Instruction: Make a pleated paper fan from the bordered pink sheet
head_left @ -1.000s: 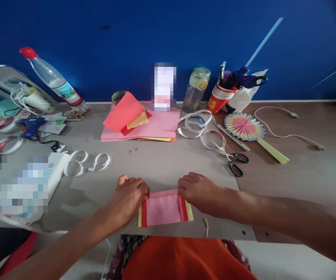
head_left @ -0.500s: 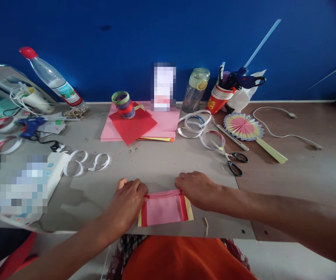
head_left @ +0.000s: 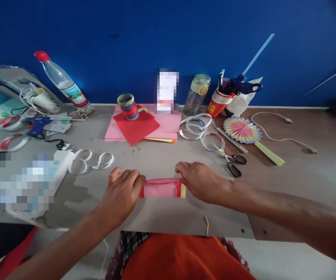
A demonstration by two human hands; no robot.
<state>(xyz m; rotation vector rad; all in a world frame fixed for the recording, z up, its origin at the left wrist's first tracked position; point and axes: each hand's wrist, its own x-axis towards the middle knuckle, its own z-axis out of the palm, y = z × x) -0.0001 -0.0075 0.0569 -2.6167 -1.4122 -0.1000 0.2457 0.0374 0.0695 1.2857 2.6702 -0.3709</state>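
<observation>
A small stack of pink, red and yellow paper (head_left: 161, 188) lies folded into a narrow strip on the grey board (head_left: 162, 217) in front of me. My left hand (head_left: 121, 194) pinches its left end with curled fingers. At the strip's right end my right hand (head_left: 199, 182) grips it the same way. Only the middle of the strip shows between the two hands.
Scissors (head_left: 230, 160) and white paper rings (head_left: 195, 126) lie to the right, beside a paper fan (head_left: 242, 130). Pink and red sheets (head_left: 140, 126) with a tape roll (head_left: 127, 105) sit behind. A glue gun (head_left: 37, 123), bottles and a cup of tools (head_left: 218, 102) stand along the blue wall.
The layered paper, flat as a rectangle before, is now folded up into a narrow strip. Both hands moved slightly away from me. A red sheet at the back dropped flat, uncovering the tape roll.
</observation>
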